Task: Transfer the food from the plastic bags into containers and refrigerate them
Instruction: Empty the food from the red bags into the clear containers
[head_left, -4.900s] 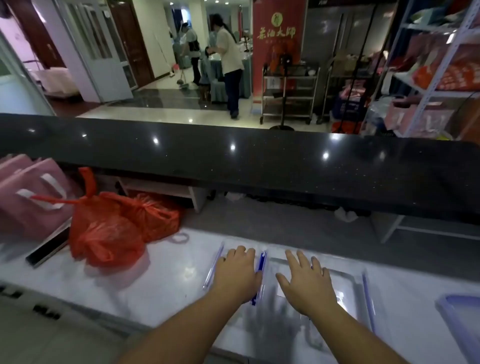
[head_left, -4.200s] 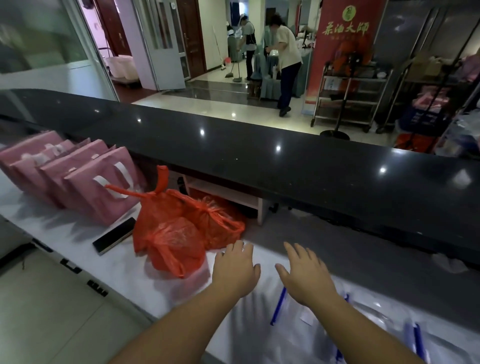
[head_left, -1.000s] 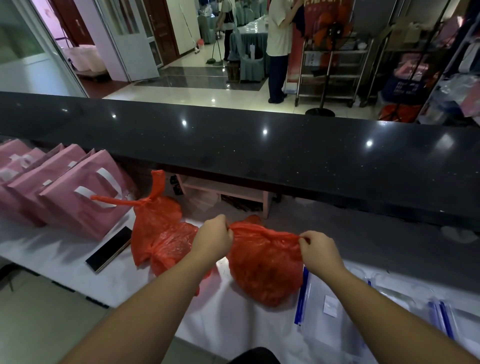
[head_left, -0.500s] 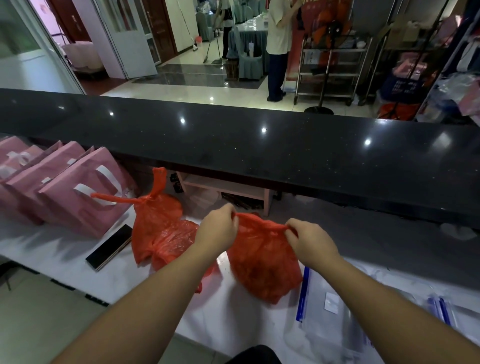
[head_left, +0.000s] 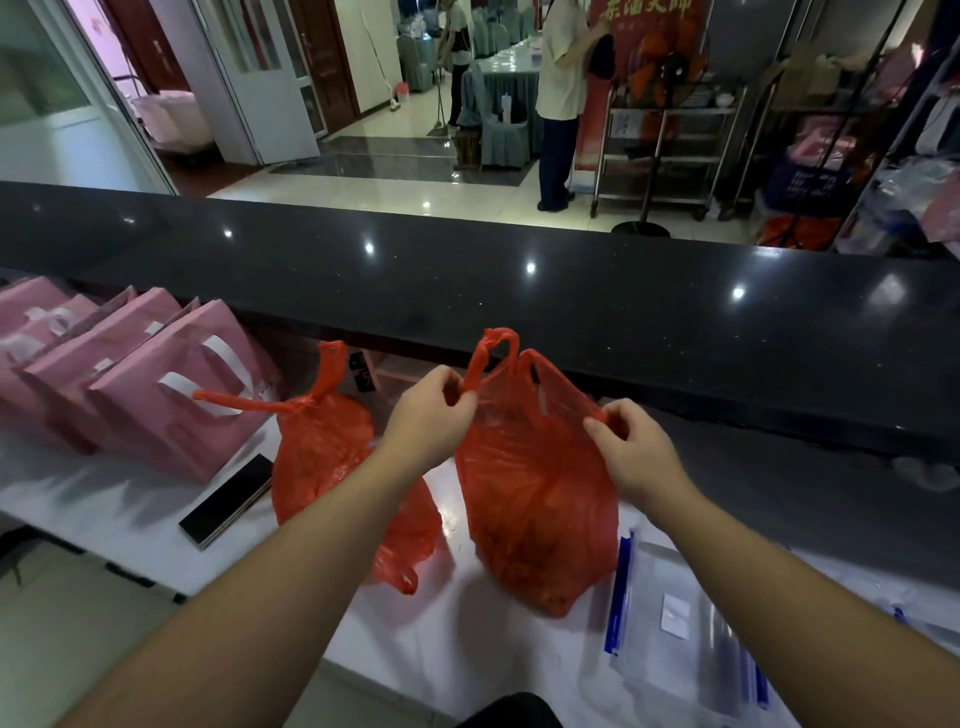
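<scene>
left hand (head_left: 431, 415) + right hand (head_left: 631, 447) each pinch a handle of red bag (head_left: 535, 499) | handles now pulled apart, mouth opening since 0.5 s ago | food reachable next

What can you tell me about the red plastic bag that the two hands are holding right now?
The red plastic bag is a thin, crinkled, translucent carrier bag, bulging low with contents too dim to identify. The left hand pinches one looped handle, the right hand the other, spreading its top. It hangs upright, its bottom at the white counter, between a second, knotted red bag and clear zip bags.
</scene>
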